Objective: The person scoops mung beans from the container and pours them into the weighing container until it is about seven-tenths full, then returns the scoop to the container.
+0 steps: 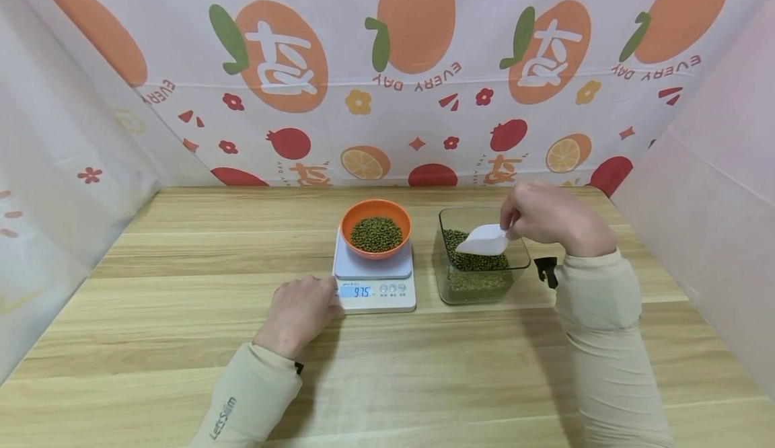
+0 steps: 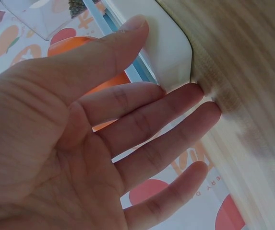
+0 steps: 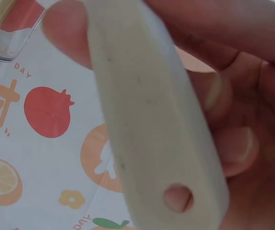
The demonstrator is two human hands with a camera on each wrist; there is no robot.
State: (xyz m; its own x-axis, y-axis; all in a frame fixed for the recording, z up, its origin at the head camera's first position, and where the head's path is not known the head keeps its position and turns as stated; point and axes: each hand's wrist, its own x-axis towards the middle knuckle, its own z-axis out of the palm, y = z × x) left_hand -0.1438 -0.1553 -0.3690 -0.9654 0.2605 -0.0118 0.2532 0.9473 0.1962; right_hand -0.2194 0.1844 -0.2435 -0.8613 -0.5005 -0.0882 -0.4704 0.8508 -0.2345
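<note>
Some beans (image 1: 376, 234) already in bowl (image 1: 377, 255), more left in box (image 1: 469, 217); right hand (image 1: 541, 216) grips scoop (image 1: 482, 240); left hand (image 1: 301, 312), fingers straight, touches scale (image 1: 393, 303).

Head view bright, pretty even light; soft shadows on table (image 1: 436, 381) nearside of scale (image 1: 374, 272). Wrist views dimmer, kinda soft.

Head view forward-down, wrist views close on fingers (image 2: 150, 117) (curtain (image 1: 399, 115) shared)
</note>
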